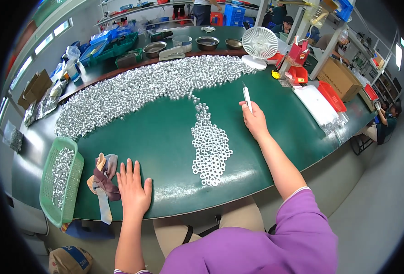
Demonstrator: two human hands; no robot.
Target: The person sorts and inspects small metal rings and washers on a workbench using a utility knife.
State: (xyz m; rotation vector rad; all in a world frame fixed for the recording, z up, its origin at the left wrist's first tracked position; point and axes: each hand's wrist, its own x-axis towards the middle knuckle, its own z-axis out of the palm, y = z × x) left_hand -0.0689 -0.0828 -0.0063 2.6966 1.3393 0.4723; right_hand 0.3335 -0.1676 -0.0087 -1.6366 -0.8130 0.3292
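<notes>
My left hand point(135, 191) lies flat on the green table near its front edge, fingers spread, holding nothing. Just left of it is a crumpled cloth strip point(105, 182) in tan, maroon and pale blue. My right hand point(255, 119) is closed round a slim white pen-like tool point(247, 97) with a thin pointed tip; its exact kind I cannot make out. Between my hands, many small silver ring-shaped metal parts point(210, 148) are spread one layer deep. A narrow trail of them leads back to a long heap of similar metal parts point(138, 86).
A green perforated basket point(76, 171) with metal parts stands at the left edge. Behind the heap are metal bowls point(207, 43) and a white fan point(260, 43). At right lie a white flat stack point(315, 107), a red tray point(332, 97) and a cardboard box point(336, 78). Other people sit farther off.
</notes>
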